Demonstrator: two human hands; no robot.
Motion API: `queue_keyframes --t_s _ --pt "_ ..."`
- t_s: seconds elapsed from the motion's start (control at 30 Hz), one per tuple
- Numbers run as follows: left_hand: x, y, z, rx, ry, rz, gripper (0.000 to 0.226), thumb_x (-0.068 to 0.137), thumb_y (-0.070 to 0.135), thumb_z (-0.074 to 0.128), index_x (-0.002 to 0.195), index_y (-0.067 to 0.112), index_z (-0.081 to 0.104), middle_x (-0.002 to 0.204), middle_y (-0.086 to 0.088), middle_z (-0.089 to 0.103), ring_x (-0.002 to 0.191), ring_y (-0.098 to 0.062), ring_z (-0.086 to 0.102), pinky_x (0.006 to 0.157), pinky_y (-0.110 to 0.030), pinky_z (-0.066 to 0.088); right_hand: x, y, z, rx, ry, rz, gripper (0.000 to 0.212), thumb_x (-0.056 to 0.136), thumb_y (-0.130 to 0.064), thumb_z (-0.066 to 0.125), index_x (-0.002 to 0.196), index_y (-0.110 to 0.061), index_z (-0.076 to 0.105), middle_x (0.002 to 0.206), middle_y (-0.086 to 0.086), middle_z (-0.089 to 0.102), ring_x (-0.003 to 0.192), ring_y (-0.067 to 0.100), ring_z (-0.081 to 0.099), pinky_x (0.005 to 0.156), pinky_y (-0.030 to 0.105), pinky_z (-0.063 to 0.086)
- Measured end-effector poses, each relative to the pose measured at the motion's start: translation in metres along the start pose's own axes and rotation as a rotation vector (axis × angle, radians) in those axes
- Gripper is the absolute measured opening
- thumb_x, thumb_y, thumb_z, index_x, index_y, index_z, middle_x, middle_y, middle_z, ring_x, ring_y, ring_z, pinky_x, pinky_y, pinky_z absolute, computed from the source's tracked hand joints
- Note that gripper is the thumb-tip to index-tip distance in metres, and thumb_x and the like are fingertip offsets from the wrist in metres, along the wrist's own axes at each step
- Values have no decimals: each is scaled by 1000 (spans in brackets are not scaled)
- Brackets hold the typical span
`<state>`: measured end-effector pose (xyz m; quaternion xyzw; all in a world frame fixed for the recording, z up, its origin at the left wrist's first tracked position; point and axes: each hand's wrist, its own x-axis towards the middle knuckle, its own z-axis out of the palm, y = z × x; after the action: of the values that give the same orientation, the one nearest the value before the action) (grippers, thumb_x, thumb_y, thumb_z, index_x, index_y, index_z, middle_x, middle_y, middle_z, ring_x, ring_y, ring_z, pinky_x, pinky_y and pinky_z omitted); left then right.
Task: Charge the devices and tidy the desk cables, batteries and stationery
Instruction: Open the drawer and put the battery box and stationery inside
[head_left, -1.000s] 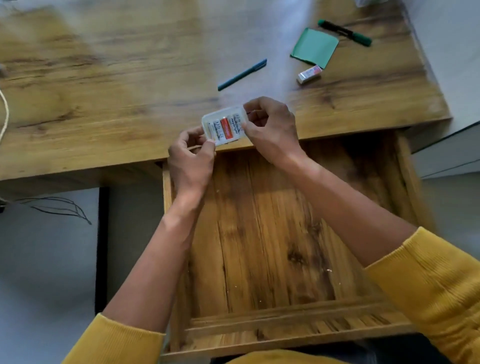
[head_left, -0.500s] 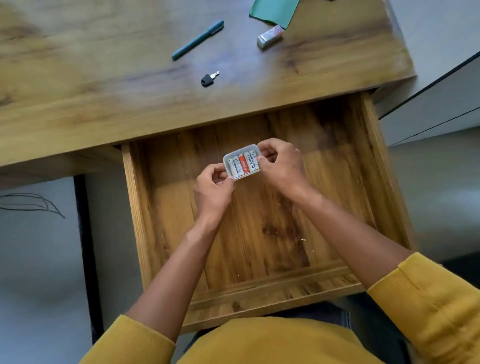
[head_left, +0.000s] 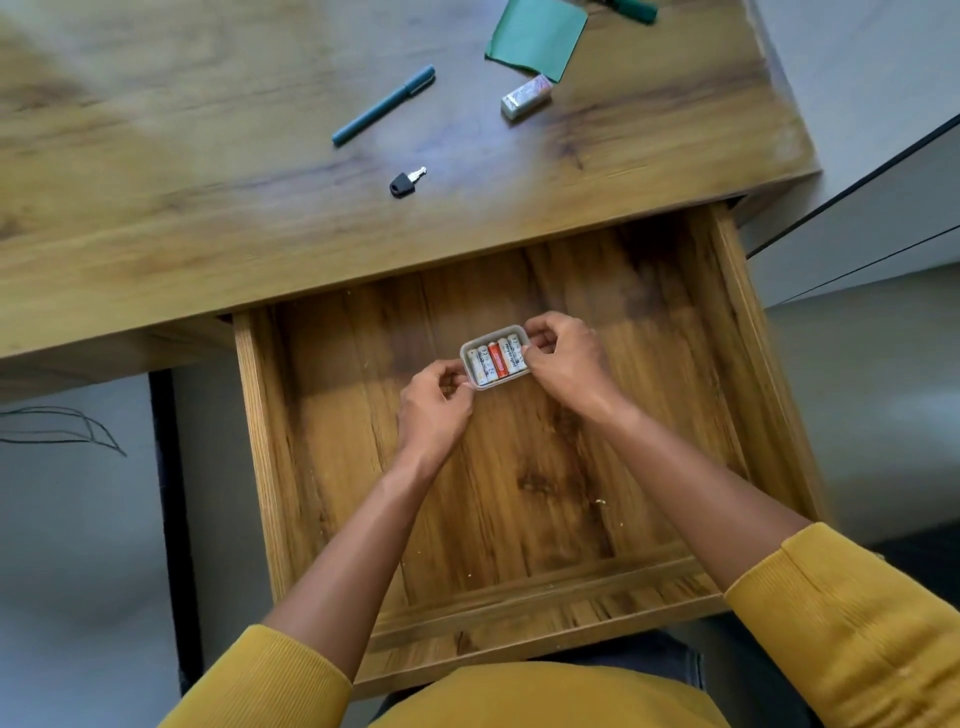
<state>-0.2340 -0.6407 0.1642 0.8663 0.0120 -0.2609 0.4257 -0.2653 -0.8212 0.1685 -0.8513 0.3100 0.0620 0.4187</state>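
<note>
A small clear plastic case of several batteries (head_left: 496, 357), white ones and one orange, is held low inside the open wooden drawer (head_left: 727, 332). My left hand (head_left: 434, 408) pinches the case's near left corner. My right hand (head_left: 563, 356) pinches its right end with curled fingers. Whether the case touches the drawer floor I cannot tell. On the desk top (head_left: 156, 218) lie a teal pen (head_left: 383, 105), an eraser (head_left: 525, 97), a green paper sheet (head_left: 536, 37) and a green marker (head_left: 631, 8).
A small black-headed key (head_left: 406, 181) lies on the desk near the drawer's back edge. Apart from the case, the drawer floor shows only crumbs. Thin dark cables (head_left: 62, 426) hang at the left below the desk. A white cabinet (head_left: 872, 208) stands at the right.
Both hands have carried the battery case from over the desk's front edge down into the open drawer. The view has tilted downward, and the key has come into sight.
</note>
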Motion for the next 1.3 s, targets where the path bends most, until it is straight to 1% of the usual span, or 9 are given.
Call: queue_keyframes --t_s 0.1,0.23,0.33,0.57,0.63,0.73,0.87,1.1,1.3 --pt "-1 4 -10 65 42 71 26 103 19 63 127 21 73 108 12 73 103 -4 68 91 -33 61 2 -4 -8 -10 42 -50 31 95 -18 71 125 -13 71 108 0 74 92 12 68 84 28 59" --pt "4 24 -25 167 105 228 22 103 21 64 122 22 76 111 9 75 99 -2 68 83 -23 61 13 -22 -20 -13 110 -143 31 97 -18 68 127 -13 70 107 -1 73 91 9 68 80 23 59" --pt "18 46 -40 253 172 361 20 103 21 65 119 22 77 113 5 76 99 -6 69 85 -25 61 28 -43 -31 -56 168 -220 29 98 -20 67 127 -16 70 104 -3 73 90 9 68 70 12 48" --pt "80 95 -76 392 297 531 20 103 23 66 115 16 80 104 -3 80 89 -16 75 81 -31 60 79 -92 -57 -157 360 -414 28 96 -13 66 124 -13 69 103 5 72 93 20 70 81 32 60" --pt "98 104 -85 418 356 548 18 100 26 69 112 18 79 102 -2 80 85 -20 75 81 -36 60 99 -103 -63 -200 387 -413 30 95 -15 65 125 -13 68 112 10 70 102 24 66 86 33 56" --pt "121 116 -94 449 414 533 27 96 30 72 120 18 76 116 -6 72 93 -26 72 89 -42 57 129 -118 -68 -274 393 -360 34 93 -21 64 126 -16 66 123 14 61 115 32 57 93 32 44" --pt "142 128 -97 517 341 466 39 94 35 74 128 17 75 129 -9 63 111 -29 67 103 -42 53 164 -131 -76 -322 354 -269 41 94 -31 66 131 -15 62 134 16 53 127 34 49 97 36 45" --pt "150 129 -94 556 320 458 25 88 32 77 109 21 83 105 -8 74 99 -29 72 94 -43 58 189 -132 -74 -389 304 -187 39 94 -37 68 126 -18 59 133 15 55 126 33 50 96 43 51" --pt "143 131 -91 472 386 429 20 86 31 75 99 19 84 95 -6 80 93 -25 74 88 -39 60 180 -127 -70 -339 414 -240 35 88 -37 73 117 -20 63 119 8 63 114 29 56 75 34 44"
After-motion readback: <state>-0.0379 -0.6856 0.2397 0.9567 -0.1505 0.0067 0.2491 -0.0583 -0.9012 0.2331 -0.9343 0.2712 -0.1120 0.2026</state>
